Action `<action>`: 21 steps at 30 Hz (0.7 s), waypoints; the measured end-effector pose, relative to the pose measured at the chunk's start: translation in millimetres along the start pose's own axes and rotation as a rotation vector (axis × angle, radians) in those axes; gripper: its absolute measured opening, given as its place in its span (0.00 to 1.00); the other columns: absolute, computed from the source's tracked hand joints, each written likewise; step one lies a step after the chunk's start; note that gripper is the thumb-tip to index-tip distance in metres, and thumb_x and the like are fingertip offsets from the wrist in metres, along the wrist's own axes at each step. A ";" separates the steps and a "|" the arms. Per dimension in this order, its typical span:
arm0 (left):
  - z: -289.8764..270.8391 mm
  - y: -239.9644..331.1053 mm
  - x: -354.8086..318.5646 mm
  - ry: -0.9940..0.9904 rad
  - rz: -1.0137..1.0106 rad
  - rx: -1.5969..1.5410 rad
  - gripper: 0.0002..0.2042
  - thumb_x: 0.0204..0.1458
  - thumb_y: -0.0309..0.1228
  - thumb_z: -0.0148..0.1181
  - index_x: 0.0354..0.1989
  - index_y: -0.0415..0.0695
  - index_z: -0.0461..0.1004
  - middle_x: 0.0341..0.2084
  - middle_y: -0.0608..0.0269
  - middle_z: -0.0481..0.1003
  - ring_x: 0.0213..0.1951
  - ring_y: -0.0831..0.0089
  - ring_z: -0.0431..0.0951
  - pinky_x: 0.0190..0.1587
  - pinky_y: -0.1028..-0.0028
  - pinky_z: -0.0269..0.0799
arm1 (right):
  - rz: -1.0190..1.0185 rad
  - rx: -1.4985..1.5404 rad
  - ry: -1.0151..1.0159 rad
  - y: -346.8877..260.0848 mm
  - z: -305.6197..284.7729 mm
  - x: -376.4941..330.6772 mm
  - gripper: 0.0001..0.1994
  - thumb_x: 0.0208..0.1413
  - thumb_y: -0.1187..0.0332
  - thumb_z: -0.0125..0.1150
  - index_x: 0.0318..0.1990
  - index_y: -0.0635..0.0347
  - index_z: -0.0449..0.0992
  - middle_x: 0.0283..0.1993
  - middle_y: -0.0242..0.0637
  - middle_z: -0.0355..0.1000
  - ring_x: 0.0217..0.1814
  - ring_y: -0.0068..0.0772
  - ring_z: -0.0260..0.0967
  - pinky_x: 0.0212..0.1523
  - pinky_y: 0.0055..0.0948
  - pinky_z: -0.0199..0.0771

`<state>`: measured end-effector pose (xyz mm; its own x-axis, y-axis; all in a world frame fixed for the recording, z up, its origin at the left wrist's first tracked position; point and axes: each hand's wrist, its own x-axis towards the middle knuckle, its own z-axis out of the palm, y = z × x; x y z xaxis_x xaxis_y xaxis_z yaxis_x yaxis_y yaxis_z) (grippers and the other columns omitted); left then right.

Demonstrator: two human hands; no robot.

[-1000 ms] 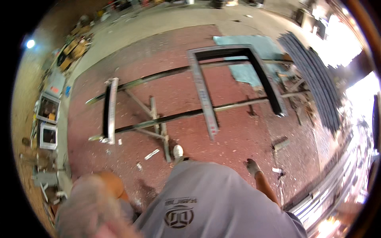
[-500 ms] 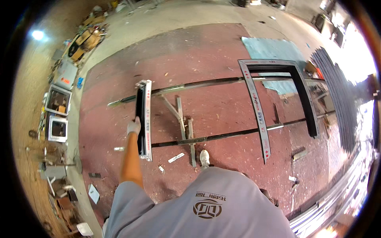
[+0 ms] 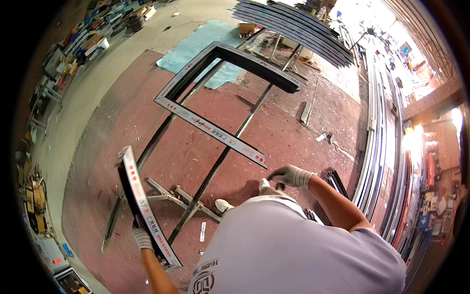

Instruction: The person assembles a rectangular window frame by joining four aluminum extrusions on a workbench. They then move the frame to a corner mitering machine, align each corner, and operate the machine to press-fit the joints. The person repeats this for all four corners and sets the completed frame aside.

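My left hand, in a striped knit glove, grips the lower part of a black profile bar whose pale film-covered face is turned up. The bar stands at the left end of two long dark rails. Out to the right, my gloved right hand has its fingers loosely bent and apart, holding nothing that I can see. It is close to the lower end of a three-sided frame. That frame, black with a grey printed face, rests across the rails and has one side open.
Metal legs stand below the rails near my shoes. A teal sheet covers floor beyond the frame. Grey profiles are stacked at the far end, and long bars run along the right. Boxes and scrap line the left.
My view has swung to the right, so the frame and rails appear slanted. My right hand has come into view near the frame's end. My left hand still grips the profile bar.
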<state>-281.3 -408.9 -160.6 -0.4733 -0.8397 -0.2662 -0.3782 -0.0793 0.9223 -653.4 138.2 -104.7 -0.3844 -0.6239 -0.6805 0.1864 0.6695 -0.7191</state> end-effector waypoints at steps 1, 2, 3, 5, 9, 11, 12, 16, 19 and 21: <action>28.9 14.2 -6.1 -0.053 0.005 0.018 0.26 0.68 0.50 0.56 0.47 0.32 0.79 0.34 0.62 0.80 0.30 0.74 0.76 0.34 0.71 0.76 | -0.150 0.016 0.042 -17.0 -1.3 -4.4 0.16 0.69 0.61 0.59 0.56 0.60 0.82 0.46 0.37 0.82 0.45 0.26 0.77 0.54 0.32 0.78; 58.4 27.3 -12.9 -0.099 0.007 0.036 0.25 0.68 0.50 0.56 0.47 0.33 0.80 0.34 0.63 0.80 0.30 0.75 0.76 0.34 0.72 0.76 | -0.300 0.028 0.078 -29.8 -1.0 -3.9 0.16 0.69 0.62 0.60 0.58 0.60 0.81 0.48 0.36 0.81 0.48 0.25 0.76 0.56 0.32 0.77; 89.2 40.1 -18.8 -0.187 -0.025 0.027 0.25 0.68 0.49 0.56 0.46 0.33 0.80 0.33 0.63 0.80 0.30 0.75 0.76 0.33 0.72 0.76 | -0.363 0.166 0.014 -38.9 -2.1 -2.7 0.19 0.68 0.62 0.61 0.62 0.59 0.77 0.51 0.37 0.80 0.51 0.25 0.75 0.58 0.32 0.76; 169.3 91.5 -49.8 -0.367 -0.114 -0.023 0.24 0.68 0.49 0.56 0.46 0.35 0.80 0.32 0.64 0.80 0.30 0.75 0.76 0.32 0.72 0.75 | -0.460 0.362 -0.075 -53.8 -6.0 0.3 0.26 0.67 0.61 0.64 0.69 0.58 0.69 0.55 0.38 0.78 0.57 0.26 0.73 0.60 0.32 0.74; 303.5 126.9 -92.8 -0.602 -0.080 0.083 0.23 0.69 0.49 0.55 0.47 0.36 0.79 0.30 0.65 0.79 0.30 0.76 0.75 0.34 0.71 0.74 | -0.618 0.513 -0.146 -39.7 -20.7 38.6 0.48 0.58 0.52 0.73 0.78 0.59 0.49 0.70 0.45 0.65 0.72 0.36 0.61 0.70 0.37 0.65; 360.5 128.2 -113.6 -0.652 -0.021 0.238 0.24 0.69 0.49 0.54 0.49 0.34 0.78 0.32 0.65 0.80 0.32 0.76 0.74 0.37 0.73 0.74 | -0.717 0.680 -0.249 -54.1 -48.1 29.4 0.56 0.55 0.44 0.73 0.79 0.62 0.42 0.74 0.46 0.57 0.77 0.39 0.55 0.74 0.40 0.58; 393.5 144.2 -133.4 -0.702 -0.056 0.223 0.23 0.69 0.47 0.54 0.49 0.34 0.78 0.33 0.65 0.79 0.32 0.78 0.74 0.34 0.74 0.73 | -0.555 0.612 -0.168 -38.7 -69.7 25.3 0.49 0.57 0.42 0.70 0.76 0.62 0.52 0.71 0.44 0.63 0.73 0.38 0.61 0.72 0.39 0.62; 507.3 173.2 -173.9 -0.765 0.002 0.393 0.26 0.67 0.50 0.56 0.52 0.33 0.78 0.34 0.62 0.80 0.37 0.76 0.74 0.43 0.72 0.73 | -0.346 1.028 -0.186 10.8 -150.6 16.6 0.26 0.59 0.49 0.72 0.53 0.59 0.74 0.48 0.32 0.74 0.52 0.27 0.72 0.55 0.32 0.73; 572.8 194.1 -198.0 -0.782 0.056 0.696 0.31 0.67 0.54 0.54 0.58 0.32 0.74 0.44 0.45 0.82 0.43 0.58 0.81 0.51 0.64 0.75 | -0.334 1.138 -0.214 61.9 -204.2 32.0 0.23 0.58 0.53 0.74 0.50 0.58 0.73 0.45 0.30 0.72 0.49 0.28 0.71 0.54 0.33 0.73; 605.2 217.7 -212.2 -0.718 0.044 0.807 0.29 0.65 0.50 0.58 0.58 0.32 0.73 0.49 0.40 0.80 0.52 0.53 0.80 0.57 0.64 0.74 | -0.207 1.207 -0.129 81.0 -234.6 28.3 0.20 0.57 0.53 0.73 0.46 0.55 0.73 0.40 0.27 0.70 0.43 0.27 0.70 0.46 0.34 0.75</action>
<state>-744.7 77.1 -72.8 -0.7559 -0.3009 -0.5814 -0.6373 0.5412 0.5486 -861.3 269.4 -149.2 -0.4263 -0.7552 -0.4979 0.8753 -0.2054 -0.4378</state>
